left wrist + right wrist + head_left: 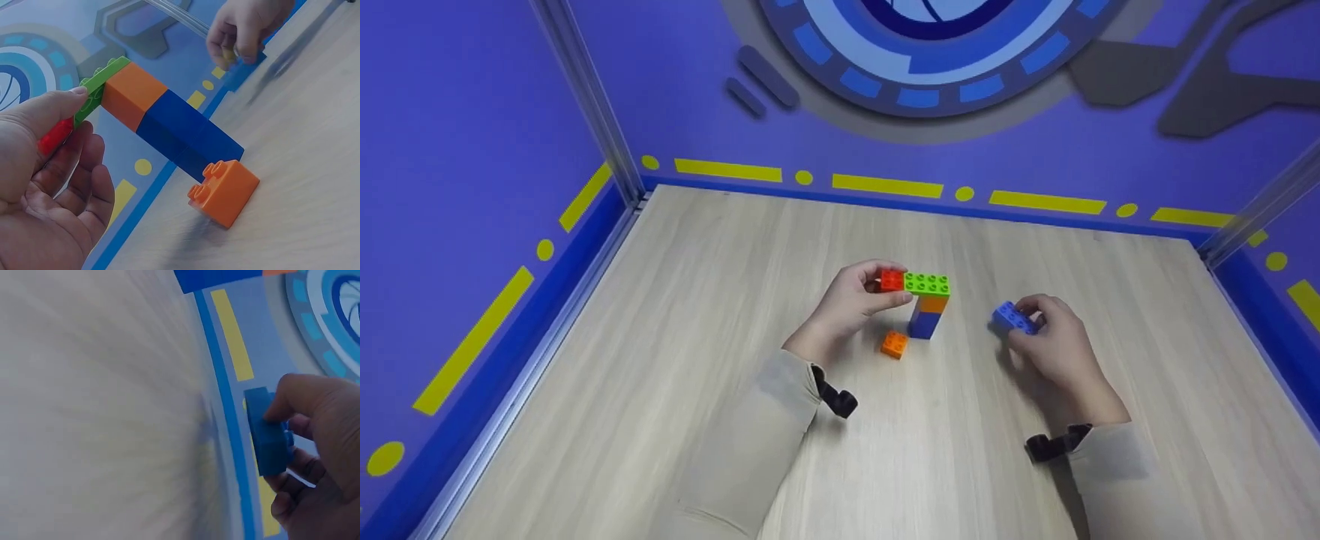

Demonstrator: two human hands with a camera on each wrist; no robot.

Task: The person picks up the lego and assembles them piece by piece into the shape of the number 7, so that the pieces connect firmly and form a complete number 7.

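My left hand [847,300] pinches a red brick [892,280] at the left end of a long green brick [927,283]; its thumb touches the green brick's edge. Whether red and green are joined cannot be told. Green lies across the top of an upright stack, an orange brick [135,95] over dark blue [188,132], and overhangs to the left. A loose orange brick [894,344] sits on the table close to the stack's foot, studs up. Right of the stack, my right hand [1057,337] holds a blue brick [1014,318] between thumb and fingers, above the table.
The wooden tabletop [660,300] is bordered by a blue back wall [885,150] with yellow marks and a left side wall [457,187]. Black wrist straps [836,401] show at both sleeves.
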